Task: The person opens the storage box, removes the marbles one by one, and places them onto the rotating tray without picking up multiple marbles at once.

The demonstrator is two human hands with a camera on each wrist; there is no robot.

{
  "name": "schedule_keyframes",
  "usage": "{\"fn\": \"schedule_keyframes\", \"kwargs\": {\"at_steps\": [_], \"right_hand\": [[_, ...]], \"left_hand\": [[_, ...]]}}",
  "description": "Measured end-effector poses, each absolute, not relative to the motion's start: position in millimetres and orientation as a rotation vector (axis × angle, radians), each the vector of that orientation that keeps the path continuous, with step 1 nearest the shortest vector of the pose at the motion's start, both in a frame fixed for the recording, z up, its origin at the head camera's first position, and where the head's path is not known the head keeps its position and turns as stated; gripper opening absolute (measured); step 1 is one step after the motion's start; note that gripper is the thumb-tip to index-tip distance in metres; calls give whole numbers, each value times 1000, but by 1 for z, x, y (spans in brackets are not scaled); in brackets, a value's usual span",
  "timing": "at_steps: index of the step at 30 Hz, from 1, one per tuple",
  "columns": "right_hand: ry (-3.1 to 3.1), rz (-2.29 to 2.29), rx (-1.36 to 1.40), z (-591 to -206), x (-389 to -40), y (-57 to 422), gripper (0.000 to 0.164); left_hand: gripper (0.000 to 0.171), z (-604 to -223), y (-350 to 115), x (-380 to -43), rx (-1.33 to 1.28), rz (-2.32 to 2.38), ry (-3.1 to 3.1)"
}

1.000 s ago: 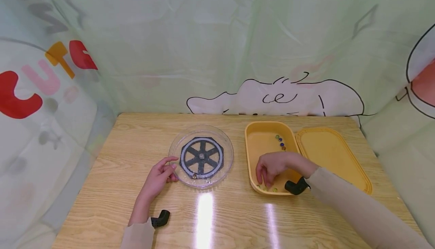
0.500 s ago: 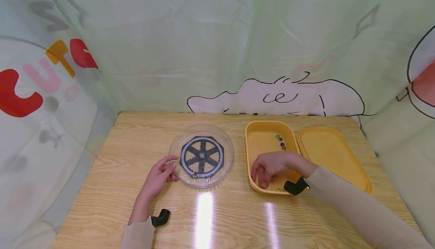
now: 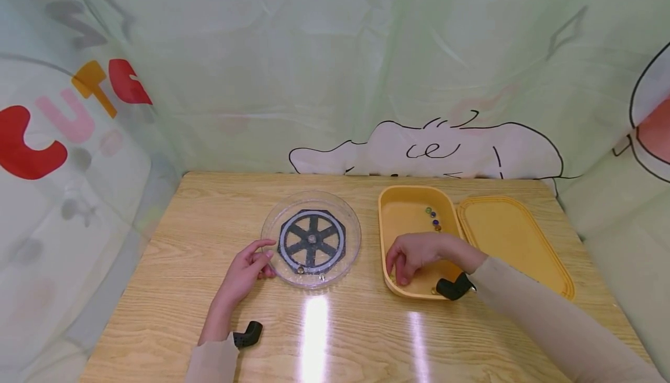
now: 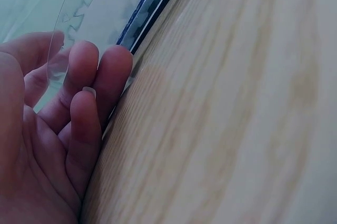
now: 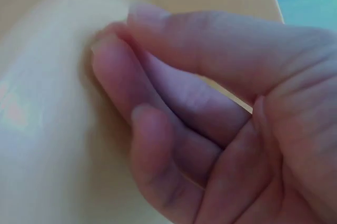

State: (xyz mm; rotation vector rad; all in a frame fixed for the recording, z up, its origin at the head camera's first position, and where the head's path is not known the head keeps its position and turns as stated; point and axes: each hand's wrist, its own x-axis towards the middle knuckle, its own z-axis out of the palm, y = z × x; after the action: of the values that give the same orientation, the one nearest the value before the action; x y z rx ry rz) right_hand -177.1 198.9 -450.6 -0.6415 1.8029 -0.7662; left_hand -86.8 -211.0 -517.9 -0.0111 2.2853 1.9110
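Observation:
A clear round dish, with a dark spoked wheel shape at its middle, sits on the wooden table. My left hand holds its left rim, index finger over the edge; in the left wrist view the other fingers curl beside the clear edge. An amber marble and a clear marble lie in the dish. Inside the yellow bin, my right hand reaches down at the near left corner. Thumb and index fingertips come together there; I cannot tell whether a marble is between them.
Several green, blue and brown marbles lie in a row at the bin's far right. A yellowish marble is near its front wall. The yellow lid lies right of the bin. A printed curtain surrounds the table.
My right hand has shifted slightly left inside the bin, to its near left corner, and its thumb and fingers have drawn together. The left hand and the dish have stayed put.

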Motion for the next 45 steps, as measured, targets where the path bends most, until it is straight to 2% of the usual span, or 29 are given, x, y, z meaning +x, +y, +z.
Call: {"fn": "schedule_keyframes", "kwargs": {"at_steps": [27, 45], "right_hand": [[2323, -821, -736, -461, -195, 207, 16], [2433, -791, -788, -469, -198, 202, 12]], "left_hand": [[31, -520, -211, -88, -16, 1917, 2283], [30, -519, -210, -87, -66, 1930, 2257]]}}
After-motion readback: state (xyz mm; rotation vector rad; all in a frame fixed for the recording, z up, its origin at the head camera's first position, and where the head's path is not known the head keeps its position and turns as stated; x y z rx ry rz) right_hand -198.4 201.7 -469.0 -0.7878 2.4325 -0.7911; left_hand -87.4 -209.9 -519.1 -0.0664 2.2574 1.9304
